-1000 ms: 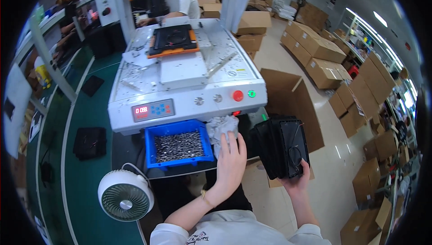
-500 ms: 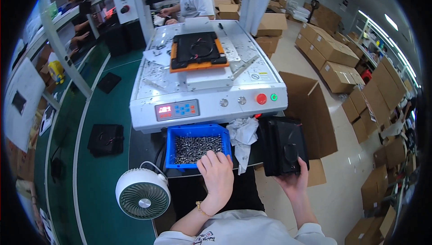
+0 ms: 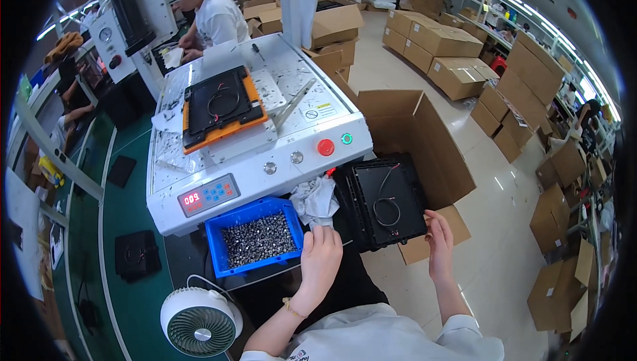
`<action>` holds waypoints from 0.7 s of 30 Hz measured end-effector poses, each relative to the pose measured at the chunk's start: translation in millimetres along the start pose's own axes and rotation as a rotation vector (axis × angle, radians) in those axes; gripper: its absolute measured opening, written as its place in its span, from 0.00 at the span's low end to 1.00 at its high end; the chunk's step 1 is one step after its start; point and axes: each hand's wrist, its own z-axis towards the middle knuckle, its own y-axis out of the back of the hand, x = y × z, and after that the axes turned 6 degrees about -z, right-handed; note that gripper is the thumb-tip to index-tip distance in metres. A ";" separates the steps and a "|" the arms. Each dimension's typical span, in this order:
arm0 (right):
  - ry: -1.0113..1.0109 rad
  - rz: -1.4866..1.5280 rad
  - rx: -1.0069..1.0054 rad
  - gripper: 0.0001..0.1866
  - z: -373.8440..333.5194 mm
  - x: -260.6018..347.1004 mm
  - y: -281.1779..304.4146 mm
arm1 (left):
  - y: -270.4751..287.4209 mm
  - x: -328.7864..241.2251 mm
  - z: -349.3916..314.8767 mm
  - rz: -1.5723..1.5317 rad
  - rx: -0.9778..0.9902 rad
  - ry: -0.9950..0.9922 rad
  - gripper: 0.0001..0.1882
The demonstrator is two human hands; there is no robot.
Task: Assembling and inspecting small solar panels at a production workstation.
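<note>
My left hand [image 3: 321,255] hovers just right of a blue bin [image 3: 212,240] full of small metal pieces [image 3: 259,238]. Its fingers are curled together, and whatever they may hold is hidden. Beside the right edge of a stack of black plastic panels, my right hand [image 3: 440,245] has its fingers apart and grips nothing. The top panel [image 3: 405,195] carries a thin coiled cable [image 3: 387,212]. On the white bench machine [image 3: 292,185], another black panel [image 3: 215,105] with a coiled cable lies in an orange fixture [image 3: 254,92].
A crumpled white cloth [image 3: 315,198] lies between bin and stack. A small white fan [image 3: 201,324] stands at the lower left. More black panels [image 3: 137,255] rest on the green surface [image 3: 126,202]. An open carton [image 3: 441,155] stands behind the stack. Another person [image 3: 219,19] sits beyond the machine.
The view has swung to the right. My right hand has let go of the black panel, which lies on the stack with its cable showing. My left hand has moved off the bin's front edge.
</note>
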 end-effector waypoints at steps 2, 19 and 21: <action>0.031 -0.090 0.008 0.12 9.3 10.7 -4.5 | -9.7 -2.2 18.7 0.039 0.020 0.111 0.06; 0.089 0.207 0.267 0.09 -15.1 54.1 -43.4 | 70.3 4.4 -0.9 -2.331 -0.202 0.567 0.25; 0.186 0.140 0.413 0.08 -15.1 60.1 -57.5 | 85.0 18.5 -11.2 -2.330 -0.289 0.577 0.25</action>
